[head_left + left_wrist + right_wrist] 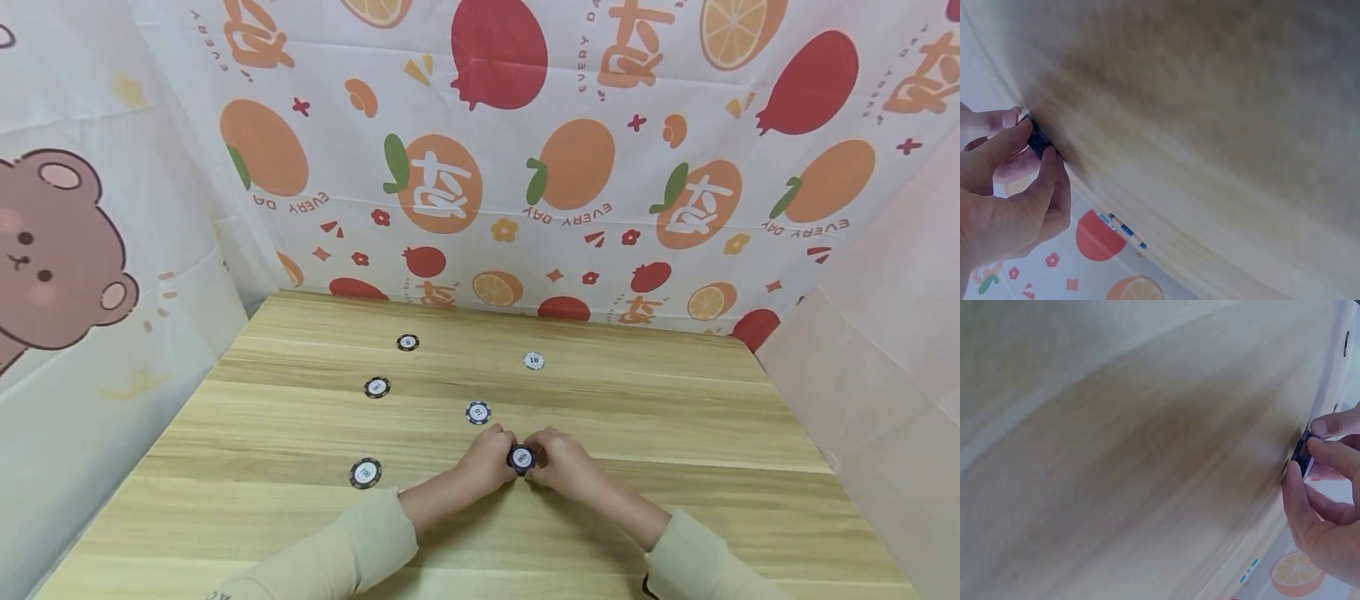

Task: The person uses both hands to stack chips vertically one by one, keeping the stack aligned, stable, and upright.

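Observation:
A small stack of dark poker chips (521, 458), its top one marked 500, lies on the wooden table between both hands. The left hand (487, 460) grips its left side with thumb and fingers. From the other side the right hand (564, 463) pinches it too. In the left wrist view the stack (1038, 139) shows edge-on at the tabletop, fingertips on both its sides. The right wrist view also catches the stack (1302, 450) edge-on between the fingertips. Just beyond the hands lies a blue-and-white chip (478, 412) marked 10.
On the left side of the wooden table (675, 400) are three black chips: a near one (365, 473), a middle one (377, 387) and a far one (408, 342). A white chip (534, 361) lies farther back. Printed curtains (517, 175) enclose the table.

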A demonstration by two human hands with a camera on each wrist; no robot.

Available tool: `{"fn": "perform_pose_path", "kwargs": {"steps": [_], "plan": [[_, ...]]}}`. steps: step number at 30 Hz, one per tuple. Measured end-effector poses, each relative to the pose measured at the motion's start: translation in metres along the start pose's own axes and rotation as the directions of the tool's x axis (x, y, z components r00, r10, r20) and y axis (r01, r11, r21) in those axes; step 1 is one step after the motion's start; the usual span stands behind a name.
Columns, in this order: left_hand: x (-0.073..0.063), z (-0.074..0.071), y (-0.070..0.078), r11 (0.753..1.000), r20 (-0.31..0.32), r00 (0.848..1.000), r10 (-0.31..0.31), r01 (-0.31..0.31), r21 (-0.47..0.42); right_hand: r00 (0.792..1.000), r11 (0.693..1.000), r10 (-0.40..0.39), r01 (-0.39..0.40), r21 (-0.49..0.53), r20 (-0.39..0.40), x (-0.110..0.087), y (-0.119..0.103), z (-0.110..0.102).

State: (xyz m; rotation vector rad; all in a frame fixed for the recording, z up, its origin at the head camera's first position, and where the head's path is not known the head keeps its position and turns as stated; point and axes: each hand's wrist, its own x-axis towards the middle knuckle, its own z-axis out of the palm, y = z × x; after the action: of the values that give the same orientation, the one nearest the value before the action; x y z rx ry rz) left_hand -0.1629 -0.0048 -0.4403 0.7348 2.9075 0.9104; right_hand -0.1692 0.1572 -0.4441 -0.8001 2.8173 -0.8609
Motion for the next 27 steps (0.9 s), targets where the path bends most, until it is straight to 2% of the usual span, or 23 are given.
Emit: {"fn": "perform_pose_path", "kwargs": {"steps": [7,17,27], "plan": [[0.000,0.001,0.001,1.000,-0.001,1.000,-0.008,0.008,0.016,0.999,0.999,0.035,-0.035,0.015,-0.014,0.002,-0.006,0.004],[0.002,0.003,-0.003,0.999,-0.031,0.999,0.034,-0.033,0.025,0.996,0.995,0.043,-0.050,-0.081,-0.081,0.005,-0.009,0.012],[0.003,-0.006,-0.008,0.995,0.080,0.997,-0.017,0.025,-0.102,0.995,0.994,0.088,-0.091,-0.060,-0.050,0.005,-0.011,0.010]]}}
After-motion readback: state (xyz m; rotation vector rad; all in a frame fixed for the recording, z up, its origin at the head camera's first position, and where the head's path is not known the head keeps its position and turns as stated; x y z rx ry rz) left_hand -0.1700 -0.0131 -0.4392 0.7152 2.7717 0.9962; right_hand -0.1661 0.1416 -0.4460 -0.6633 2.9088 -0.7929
